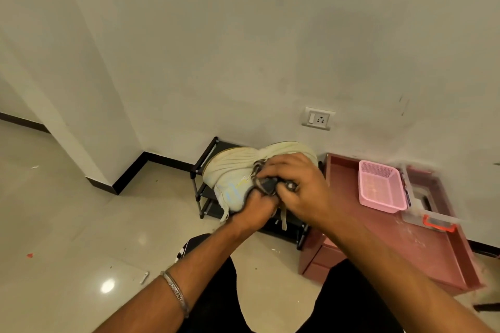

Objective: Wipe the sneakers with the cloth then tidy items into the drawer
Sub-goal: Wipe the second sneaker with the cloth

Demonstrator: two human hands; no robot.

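Both hands were up in front of the body, working on one pale sneaker (238, 167). Left hand (254, 209) gripped the sneaker from below, near its heel end, fingers curled round it. Right hand (295, 184) was closed over a dark bunched cloth (266, 184), pressing it against the shoe's upper by the laces. Sneaker was held in the air, sole turned away, in front of a black shoe rack (205, 170) at the wall.

Judgement: wiping step was under way on this shoe; no second sneaker could be made out.

Pink drawer unit (349, 186) to the right stood with its top drawer open, holding a pink basket (381, 186) and a clear lidded box (430, 216). Tidying looked not yet begun, with the cloth in use.
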